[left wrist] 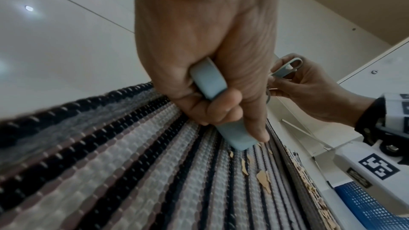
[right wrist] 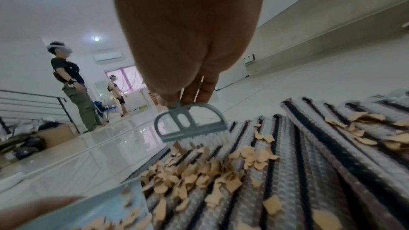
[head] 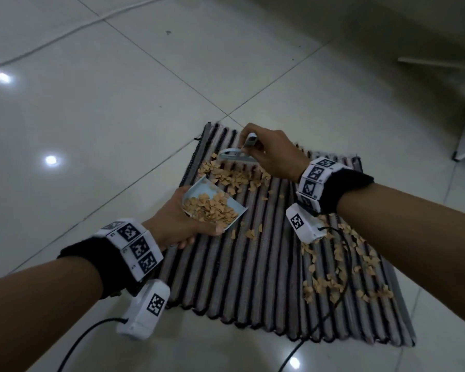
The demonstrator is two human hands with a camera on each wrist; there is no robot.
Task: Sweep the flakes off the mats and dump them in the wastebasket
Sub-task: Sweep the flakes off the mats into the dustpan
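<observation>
The mat (head: 253,264) was striped in black, grey and a dull pinkish brown, and it served as the landmark. Tan flakes (head: 234,178) lay on its far end and along its right side. At its left edge a pale blue dustpan (head: 199,190) held more tan flakes. Over its far end stood a grey brush (right wrist: 190,121) with white bristles. Around the mat the floor tiles (head: 91,116) were glossy white. Beside the mat, both wrists wore black bands (head: 346,189) with white blocks printed in black square patterns.

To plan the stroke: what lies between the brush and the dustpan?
A heap of flakes on the mat, seen from the head view.
</observation>
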